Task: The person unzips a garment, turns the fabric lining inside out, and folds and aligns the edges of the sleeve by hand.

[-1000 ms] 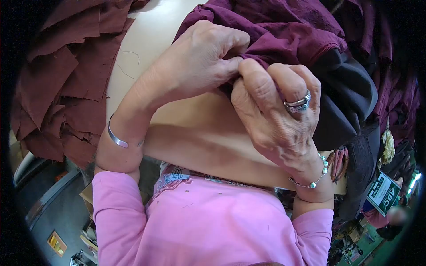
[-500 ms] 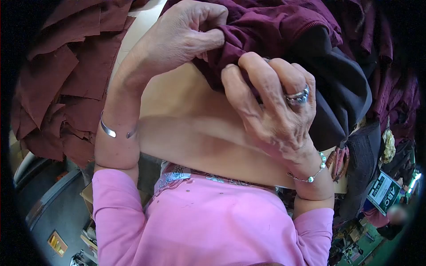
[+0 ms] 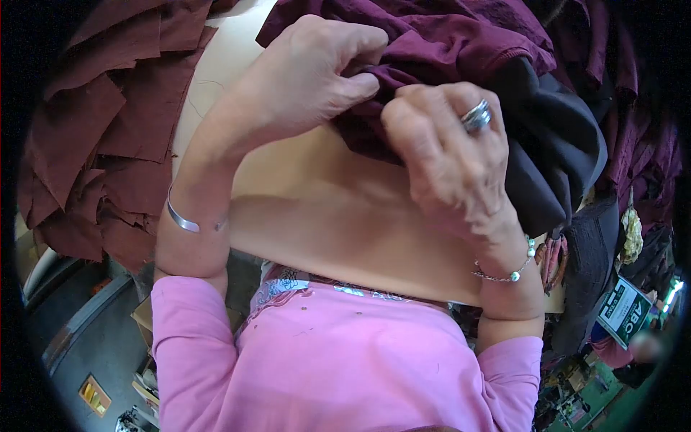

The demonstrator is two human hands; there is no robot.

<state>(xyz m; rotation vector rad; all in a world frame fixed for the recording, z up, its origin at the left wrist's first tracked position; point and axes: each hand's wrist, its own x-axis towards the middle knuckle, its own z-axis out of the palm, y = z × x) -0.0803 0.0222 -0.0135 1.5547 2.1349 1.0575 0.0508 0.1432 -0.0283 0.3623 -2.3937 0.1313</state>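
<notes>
Well to the left of my left grip (image 3: 317, 72), I see brown pieces (image 3: 137, 108) overlapping in a loose heap, probably kept aside so the tabletop (image 3: 302, 173) below my wrists gives me working room. My left grip is clenched, thumb against curled forefinger, pinching the near edge of the maroon cloth (image 3: 461, 43); I judge that this steadies the edge. The cloth lies bunched ahead of both grips, its near folds running between them. Just beside it, my right grip (image 3: 453, 151) curls its fingers at the same folds, but blur and hidden fingertips mean I cannot tell whether they grasp anything. Right of that grip droops dark cloth (image 3: 547, 144), seemingly left slack so it doesn't pull.
</notes>
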